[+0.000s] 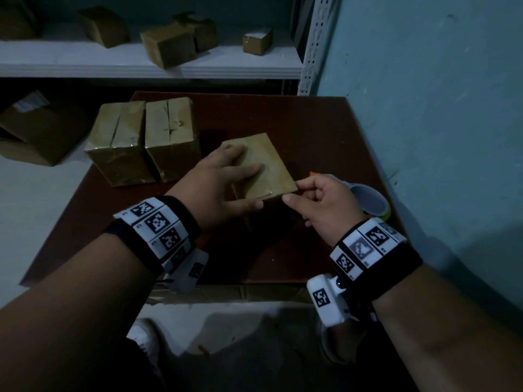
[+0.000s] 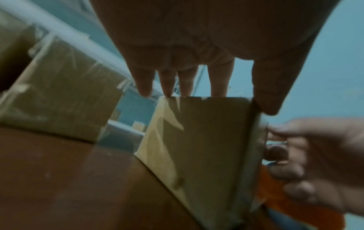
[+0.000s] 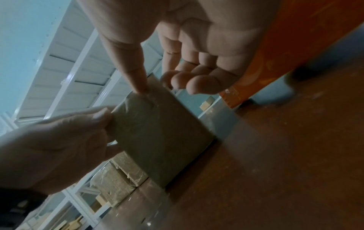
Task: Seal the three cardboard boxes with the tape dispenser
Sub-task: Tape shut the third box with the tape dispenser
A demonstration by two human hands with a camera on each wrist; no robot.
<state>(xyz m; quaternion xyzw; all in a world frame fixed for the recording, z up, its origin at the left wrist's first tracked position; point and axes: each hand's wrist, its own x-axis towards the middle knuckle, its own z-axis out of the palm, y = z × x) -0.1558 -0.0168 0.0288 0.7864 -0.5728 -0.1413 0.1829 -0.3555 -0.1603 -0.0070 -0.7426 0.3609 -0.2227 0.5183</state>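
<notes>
Nearest the person, both hands are meeting at one small cardboard box [image 1: 263, 165] that is sitting upright near the middle of the dark brown table [image 1: 311, 128], slightly toward its right edge. The left hand [image 1: 223, 182] is lying flat on the box's closed top, fingers straight and spread across it, while the thumb is pressing against the near side. The right hand [image 1: 319, 202] is pinching something at the box's near right corner between thumb and forefinger, its other fingers curling loosely; the right wrist view is showing the thumb tip pressing glossy tape there. Whether that hand is gripping a tape end or the cardboard itself cannot be told. The box's flaps are lying shut, so nothing inside is showing.

Just behind the right hand, by the table's right edge, the tape dispenser [image 1: 370, 202] is resting with its roll and an orange part peeking out.

Farther back, at the table's far left corner, two taller cardboard boxes [image 1: 141, 137] are standing side by side, touching, tops closed with the centre seams showing and glossy tape on their sides.

Beyond the table, a white shelf [image 1: 141, 66] is carrying several more small brown boxes [image 1: 169, 46], all closed as far as can be seen.
</notes>
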